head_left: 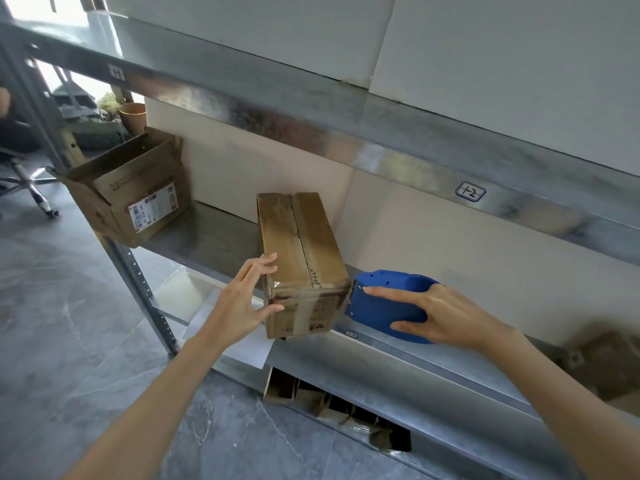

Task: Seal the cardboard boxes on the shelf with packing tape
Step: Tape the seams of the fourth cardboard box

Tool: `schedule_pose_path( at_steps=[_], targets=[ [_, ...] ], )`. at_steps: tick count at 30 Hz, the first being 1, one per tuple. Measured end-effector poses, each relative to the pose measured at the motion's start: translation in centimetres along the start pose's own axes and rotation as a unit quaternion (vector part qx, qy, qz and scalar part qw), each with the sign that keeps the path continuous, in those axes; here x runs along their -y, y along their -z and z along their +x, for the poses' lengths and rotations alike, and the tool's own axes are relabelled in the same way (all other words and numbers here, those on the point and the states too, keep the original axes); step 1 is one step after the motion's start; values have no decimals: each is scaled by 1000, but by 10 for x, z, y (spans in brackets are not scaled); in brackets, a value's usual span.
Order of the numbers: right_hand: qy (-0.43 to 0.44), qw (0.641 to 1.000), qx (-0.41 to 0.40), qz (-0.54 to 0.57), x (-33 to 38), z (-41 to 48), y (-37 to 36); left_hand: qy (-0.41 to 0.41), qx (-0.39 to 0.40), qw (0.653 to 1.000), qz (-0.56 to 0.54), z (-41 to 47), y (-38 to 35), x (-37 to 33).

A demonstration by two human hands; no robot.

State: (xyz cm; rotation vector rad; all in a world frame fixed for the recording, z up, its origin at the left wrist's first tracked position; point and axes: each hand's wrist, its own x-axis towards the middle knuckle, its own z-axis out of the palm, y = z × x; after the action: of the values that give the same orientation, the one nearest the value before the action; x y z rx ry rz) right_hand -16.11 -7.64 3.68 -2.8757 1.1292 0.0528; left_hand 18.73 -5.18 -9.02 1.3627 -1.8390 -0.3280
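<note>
The small cardboard box (301, 251) is set at the front edge of the middle shelf (207, 233), its near end just past the lip, apparently so that the end face can be reached. It is steadied by the left hand (239, 306), whose fingers (263, 266) are held straight and spread against the left side, with the thumb laid at the near face. Nothing is gripped, and the pose is judged to be a brace against sideways push. The blue tape dispenser (384, 303) is gripped by the right hand (446, 317), with fingers wrapped round its body. Its mouth is pressed to the box's right near corner, where a band of clear tape (304, 303) is seen across the end face. A second box (131, 192), flaps open, is seen at the shelf's far left end, well apart, presumably not yet sealed.
</note>
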Motion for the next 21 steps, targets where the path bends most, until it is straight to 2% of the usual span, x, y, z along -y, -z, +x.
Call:
schedule_pose_path(
  at_steps=[17,21],
  targets=[
    [-62,998,17,-6,-24,-31,7,4,8,1000,0,1,2,-2],
    [-69,997,-35,-31,-35,-39,11,8,2,1000,-2,0,2,-3]
  ],
)
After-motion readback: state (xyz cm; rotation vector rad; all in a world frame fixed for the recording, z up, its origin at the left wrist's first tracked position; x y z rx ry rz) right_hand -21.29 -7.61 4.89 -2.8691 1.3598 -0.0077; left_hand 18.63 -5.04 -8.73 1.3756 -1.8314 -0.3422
